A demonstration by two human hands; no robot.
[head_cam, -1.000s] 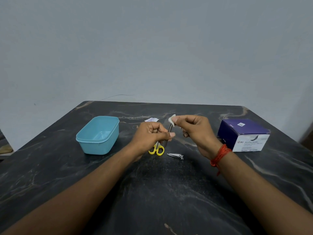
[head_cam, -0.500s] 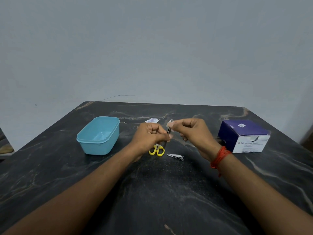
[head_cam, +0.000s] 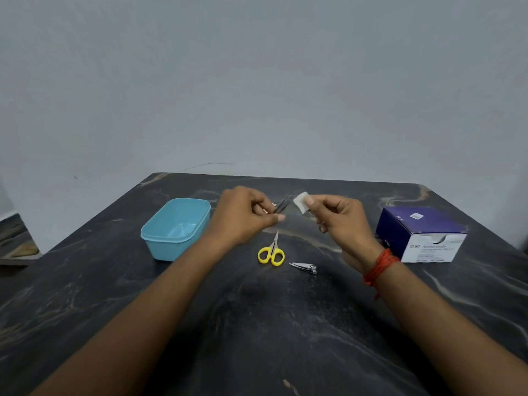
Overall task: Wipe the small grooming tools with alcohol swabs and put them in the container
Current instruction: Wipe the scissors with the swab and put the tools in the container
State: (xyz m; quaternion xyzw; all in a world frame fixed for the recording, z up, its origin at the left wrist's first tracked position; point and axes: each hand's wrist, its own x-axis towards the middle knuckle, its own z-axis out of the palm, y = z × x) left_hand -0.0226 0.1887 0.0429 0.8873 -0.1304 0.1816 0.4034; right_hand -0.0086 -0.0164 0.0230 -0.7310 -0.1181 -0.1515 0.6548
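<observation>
A thin dark metal tool point(head_cam: 282, 206), probably tweezers though it is blurred, is pinched between the thumb and the fingers of the left hand point(head_cam: 245, 217). The tool is tilted, and its free end is pointed up and to the right, toward the other hand. A small white swab point(head_cam: 302, 202) is pinched between the thumb and the forefinger of the right hand point(head_cam: 340, 221), whose other fingers are loosely curled. The swab is held just beside the tip of the tool; whether the two are touching cannot be told. A red thread band point(head_cam: 378, 267) is worn on the right wrist.

On the dark marble table point(head_cam: 257, 324), below the gap between the hands, small scissors with yellow handles point(head_cam: 272, 251) are laid, and a metal nail clipper point(head_cam: 303, 267) is placed just to their right. An open light blue container point(head_cam: 175, 228) is seen near the left hand, on its left side. A purple and white box of alcohol swabs point(head_cam: 421, 234) is set to the right of the right hand.
</observation>
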